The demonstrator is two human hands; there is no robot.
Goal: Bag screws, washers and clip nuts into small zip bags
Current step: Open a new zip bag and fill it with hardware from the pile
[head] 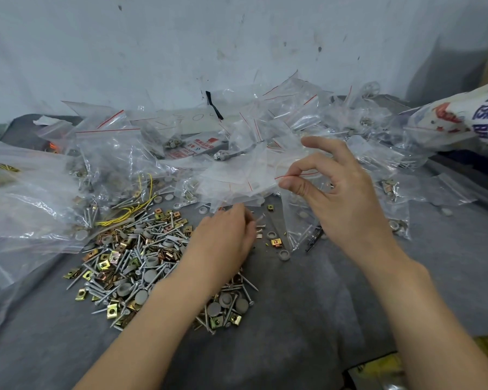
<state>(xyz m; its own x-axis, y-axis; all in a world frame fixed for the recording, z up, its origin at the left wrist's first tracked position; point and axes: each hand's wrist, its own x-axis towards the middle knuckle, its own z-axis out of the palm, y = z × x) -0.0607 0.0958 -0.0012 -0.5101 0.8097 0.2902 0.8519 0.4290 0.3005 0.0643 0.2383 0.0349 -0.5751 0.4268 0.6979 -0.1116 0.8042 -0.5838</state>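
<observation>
A loose pile of screws, grey washers and gold clip nuts [130, 266] lies on the grey table cover, left of centre. My left hand [226, 235] rests at the pile's right edge, fingers curled around small parts, apparently screws. My right hand [330, 190] is raised above the table and pinches the red-striped top edge of a small clear zip bag [245, 178] between thumb and forefinger. The bag hangs to the left of that hand, over a heap of empty zip bags [288, 130].
Filled and empty clear bags [102, 153] crowd the back and left of the table. A large printed sack [457, 119] sits at the far right. Stray washers and a clip nut [276, 242] lie between my hands. The wall rises close behind.
</observation>
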